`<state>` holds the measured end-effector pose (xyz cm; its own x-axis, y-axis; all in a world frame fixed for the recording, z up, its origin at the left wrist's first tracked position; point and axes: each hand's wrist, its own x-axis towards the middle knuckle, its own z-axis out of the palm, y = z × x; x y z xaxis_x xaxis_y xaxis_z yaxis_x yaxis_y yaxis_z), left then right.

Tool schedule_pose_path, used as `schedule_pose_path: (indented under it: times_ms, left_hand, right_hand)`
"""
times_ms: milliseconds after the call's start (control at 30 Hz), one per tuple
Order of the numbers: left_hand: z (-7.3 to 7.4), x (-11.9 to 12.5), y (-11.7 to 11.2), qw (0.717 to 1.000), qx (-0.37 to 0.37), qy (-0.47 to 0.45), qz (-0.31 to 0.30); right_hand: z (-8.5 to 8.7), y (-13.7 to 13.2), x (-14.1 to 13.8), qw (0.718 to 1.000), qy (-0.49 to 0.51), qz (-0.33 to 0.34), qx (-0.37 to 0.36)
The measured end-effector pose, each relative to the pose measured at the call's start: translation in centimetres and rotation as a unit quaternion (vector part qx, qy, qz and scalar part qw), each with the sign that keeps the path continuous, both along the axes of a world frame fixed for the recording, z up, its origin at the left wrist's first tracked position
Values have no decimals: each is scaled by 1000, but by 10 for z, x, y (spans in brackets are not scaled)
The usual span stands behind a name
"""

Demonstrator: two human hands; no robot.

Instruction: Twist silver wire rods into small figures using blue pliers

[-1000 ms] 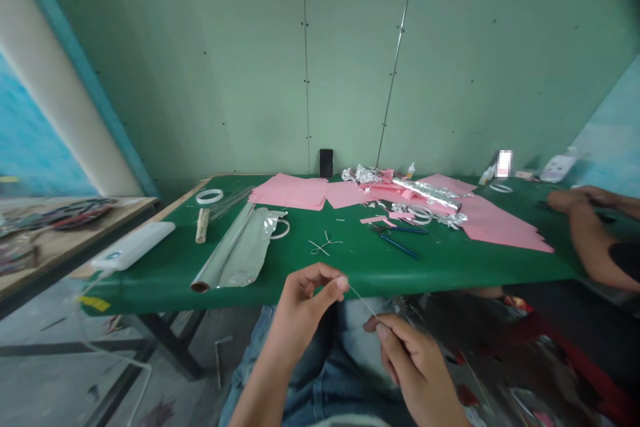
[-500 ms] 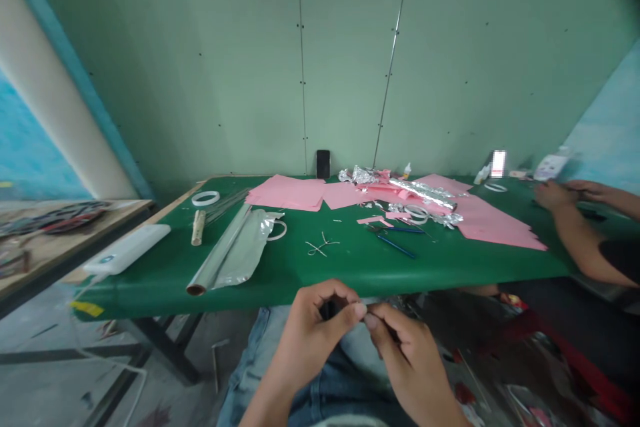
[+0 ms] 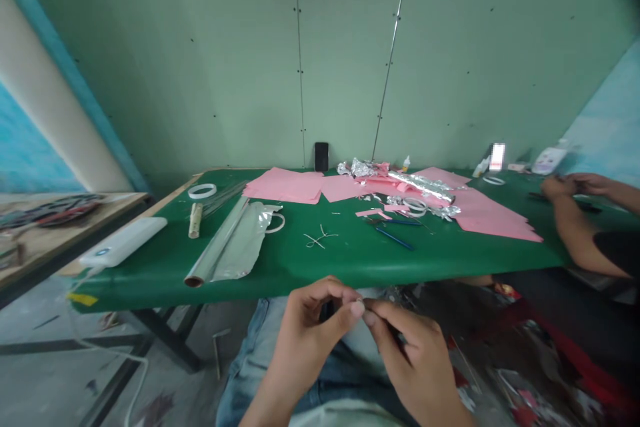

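Below the desk's (image 3: 350, 275) near edge, left hand (image 3: 310, 330) and right hand (image 3: 413, 357) meet fingertip to fingertip, both pinched tight on something too small to tell.

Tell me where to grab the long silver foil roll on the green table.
Take the long silver foil roll around its tube, near the open end at the front edge of the green table, coming from its left. Its loose sheet spreads out to the right and would likely crumple under fingers; the left flank lies bare and free.
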<state>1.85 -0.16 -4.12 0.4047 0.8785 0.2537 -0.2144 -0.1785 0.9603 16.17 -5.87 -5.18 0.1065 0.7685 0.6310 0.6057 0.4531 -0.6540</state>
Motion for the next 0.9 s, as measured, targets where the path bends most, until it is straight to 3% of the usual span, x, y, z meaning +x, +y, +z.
schedule_pose_path:
  times_ms: [267,433,633,700,800,900]
  left_hand:
    - [5,-6,-1,986,122,103,51]
    - [5,-7,-1,950,243,175,86]
    - [1,-4,3,906,365,172,130]
    - [-1,-2,3,922,334,148,125]
    - [-3,-1,2,973,205,78,75]
    - [-4,-2,0,996,87,8,8]
  right_hand:
    - [-1,-3,3,999,-44,-17,27]
    - [1,-2,6,998,-55,-24,23]
    - [4,-3,8,999,-23,-4,-39]
    - [6,-3,8,998,-11,7,-65]
    - [9,-3,8,996,8,15,-83]
    - [10,-4,7,995,22,25,-96]
